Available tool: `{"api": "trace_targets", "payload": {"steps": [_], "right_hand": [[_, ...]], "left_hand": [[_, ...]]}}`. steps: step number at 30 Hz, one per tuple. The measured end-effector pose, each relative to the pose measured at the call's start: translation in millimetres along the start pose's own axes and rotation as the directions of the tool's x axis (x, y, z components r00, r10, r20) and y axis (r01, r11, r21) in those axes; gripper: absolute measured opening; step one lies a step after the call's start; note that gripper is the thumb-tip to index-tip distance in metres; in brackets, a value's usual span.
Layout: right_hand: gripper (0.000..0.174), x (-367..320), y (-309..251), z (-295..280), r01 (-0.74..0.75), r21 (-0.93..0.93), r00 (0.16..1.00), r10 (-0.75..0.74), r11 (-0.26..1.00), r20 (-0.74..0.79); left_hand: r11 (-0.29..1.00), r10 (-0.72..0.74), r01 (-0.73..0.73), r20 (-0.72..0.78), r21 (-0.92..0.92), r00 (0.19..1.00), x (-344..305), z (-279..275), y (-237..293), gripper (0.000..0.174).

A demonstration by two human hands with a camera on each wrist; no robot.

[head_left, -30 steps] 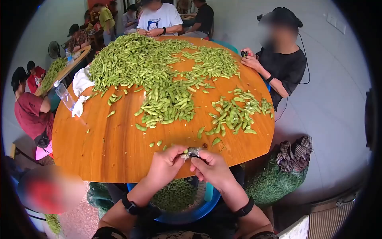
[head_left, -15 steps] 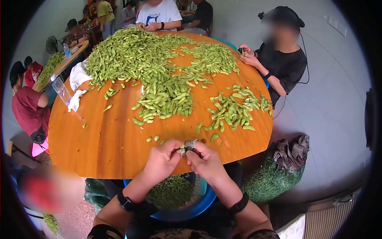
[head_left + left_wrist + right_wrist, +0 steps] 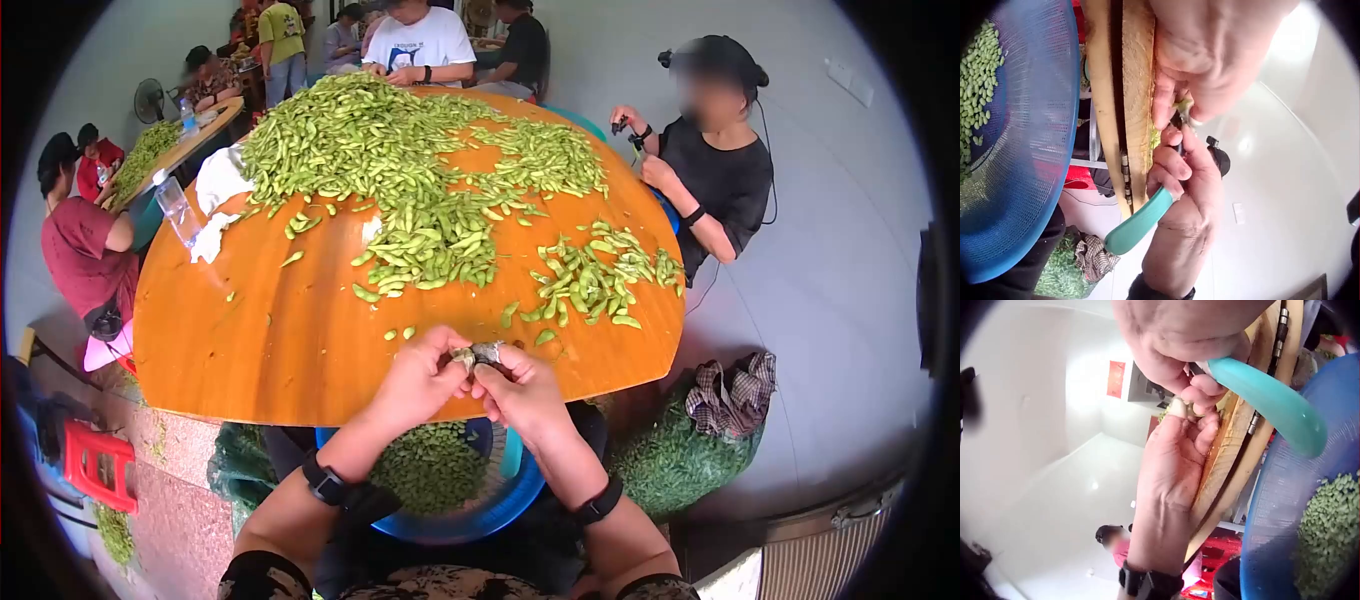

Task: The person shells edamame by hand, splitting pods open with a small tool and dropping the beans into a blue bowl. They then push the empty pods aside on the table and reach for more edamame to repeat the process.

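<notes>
Over the table's near edge, my two hands meet at the fingertips. The left hand (image 3: 412, 383) pinches a soybean pod (image 3: 1184, 105), mostly hidden by the fingers. The right hand (image 3: 525, 392) wraps its fingers around a tool with a curved teal handle (image 3: 1140, 222); its working end is hidden and its kind cannot be told. A silvery-grey patch (image 3: 486, 352) shows at the right fingertips. Below the hands, a blue basin (image 3: 520, 515) holds shelled green beans (image 3: 430, 470).
A big heap of green pods (image 3: 340, 150) covers the far part of the round wooden table (image 3: 230, 340), with a smaller pile (image 3: 590, 280) at right. A water bottle (image 3: 178, 210) lies near a white cloth (image 3: 220, 178). A person (image 3: 720, 160) sits at right, beside a full green sack (image 3: 680, 450).
A green bean seen at my left fingertips earlier no longer shows there. The head view has shifted, bringing a red stool into sight. The person at right has moved their hands apart.
</notes>
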State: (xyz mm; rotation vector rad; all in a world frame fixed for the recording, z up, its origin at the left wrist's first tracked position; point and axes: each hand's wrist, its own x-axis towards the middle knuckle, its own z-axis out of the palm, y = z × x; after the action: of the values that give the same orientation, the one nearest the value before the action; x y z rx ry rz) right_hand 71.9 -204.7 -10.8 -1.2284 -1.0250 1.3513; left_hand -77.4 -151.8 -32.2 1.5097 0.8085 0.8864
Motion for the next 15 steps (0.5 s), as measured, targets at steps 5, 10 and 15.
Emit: {"api": "trace_targets", "payload": {"steps": [5,10,15], "right_hand": [[0.012,2.4,18.0,2.9,0.100,-0.163,0.992,-0.111,0.981,-0.056],[0.014,-0.4,20.0,5.9,0.232,-0.358,0.956,-0.281,0.904,-0.090],[0.013,-0.6,15.1,2.1,0.255,-0.442,0.939,-0.330,0.860,-0.100]], "left_hand": [[0.806,0.198,-0.117,-0.078,0.580,0.977,-3.5,11.5,0.3,0.025],[0.646,0.266,-0.100,-0.100,0.757,0.959,0.6,22.8,4.1,0.022],[0.672,0.283,-0.163,-0.048,0.722,0.958,-0.7,18.1,7.3,0.024]]}}
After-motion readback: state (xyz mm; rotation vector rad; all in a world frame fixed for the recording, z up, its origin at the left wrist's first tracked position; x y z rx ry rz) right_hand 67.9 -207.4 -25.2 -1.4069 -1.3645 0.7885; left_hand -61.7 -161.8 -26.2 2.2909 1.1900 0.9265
